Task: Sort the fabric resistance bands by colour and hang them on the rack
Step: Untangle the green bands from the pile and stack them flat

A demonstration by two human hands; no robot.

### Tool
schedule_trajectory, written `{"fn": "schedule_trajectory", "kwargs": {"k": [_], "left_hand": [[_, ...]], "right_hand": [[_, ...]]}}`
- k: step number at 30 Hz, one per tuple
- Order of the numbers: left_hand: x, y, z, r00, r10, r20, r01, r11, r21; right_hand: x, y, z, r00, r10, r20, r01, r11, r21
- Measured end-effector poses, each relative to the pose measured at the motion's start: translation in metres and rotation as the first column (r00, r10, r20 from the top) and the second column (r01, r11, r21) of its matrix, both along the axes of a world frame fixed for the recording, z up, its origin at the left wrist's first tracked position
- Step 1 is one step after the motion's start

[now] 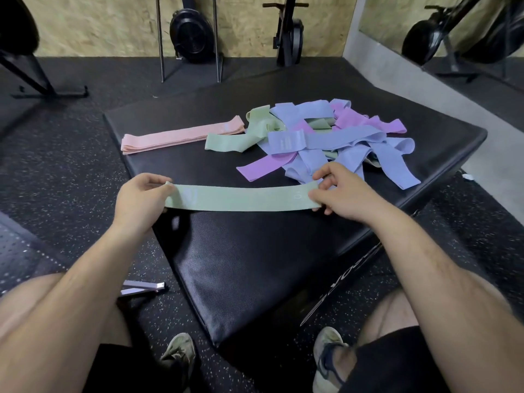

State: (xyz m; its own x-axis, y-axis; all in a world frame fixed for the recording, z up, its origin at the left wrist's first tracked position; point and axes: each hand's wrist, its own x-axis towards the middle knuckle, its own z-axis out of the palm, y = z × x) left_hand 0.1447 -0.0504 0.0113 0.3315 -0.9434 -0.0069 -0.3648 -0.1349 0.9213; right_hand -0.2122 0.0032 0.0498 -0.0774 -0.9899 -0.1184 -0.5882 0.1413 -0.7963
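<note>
A green fabric band (241, 198) is stretched flat between my two hands over the near edge of a black padded box (255, 251). My left hand (139, 199) pinches its left end and my right hand (340, 191) pinches its right end. A neat stack of pink bands (181, 136) lies at the box's far left. A mixed pile of blue, purple and green bands (326, 137) covers the far right of the box top, with one loose green band (235, 139) at its left side.
Speckled black rubber floor (71, 171) surrounds the box. A silver metal piece (141, 289) lies on the floor by my left knee. Exercise machines (192, 32) stand along the far board wall. My shoes (178, 353) are at the box's front.
</note>
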Motion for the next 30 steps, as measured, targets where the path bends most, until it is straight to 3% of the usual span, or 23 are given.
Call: {"fn": "schedule_trajectory", "kwargs": {"k": [7,13,18,22,26,30], "left_hand": [[0.015,0.007,-0.004,0.981,-0.013,0.192,0.02,0.999,-0.035],[0.02,0.009,-0.004,0.987,0.006,0.16,0.004,0.998,-0.064],[0.018,0.011,-0.009,0.949,-0.025,0.315,0.048,0.997,-0.065],[0.014,0.01,-0.009,0.884,-0.063,0.463,0.115,0.99,-0.086],[0.01,0.006,-0.008,0.864,-0.038,0.502,0.106,0.989,-0.108],[-0.008,-0.003,-0.003,0.845,-0.016,0.534,0.157,0.963,-0.219]], "right_hand": [[0.014,-0.008,-0.024,0.988,-0.09,-0.122,0.07,0.985,-0.157],[0.024,-0.008,-0.034,0.956,-0.108,-0.274,0.019,0.952,-0.306],[0.028,-0.008,-0.035,0.865,-0.098,-0.492,-0.052,0.958,-0.283],[0.031,-0.007,-0.034,0.809,-0.085,-0.582,-0.102,0.954,-0.282],[0.041,-0.008,-0.028,0.777,-0.128,-0.616,-0.116,0.933,-0.34],[0.061,-0.018,-0.025,0.811,-0.101,-0.577,-0.161,0.908,-0.386]]}}
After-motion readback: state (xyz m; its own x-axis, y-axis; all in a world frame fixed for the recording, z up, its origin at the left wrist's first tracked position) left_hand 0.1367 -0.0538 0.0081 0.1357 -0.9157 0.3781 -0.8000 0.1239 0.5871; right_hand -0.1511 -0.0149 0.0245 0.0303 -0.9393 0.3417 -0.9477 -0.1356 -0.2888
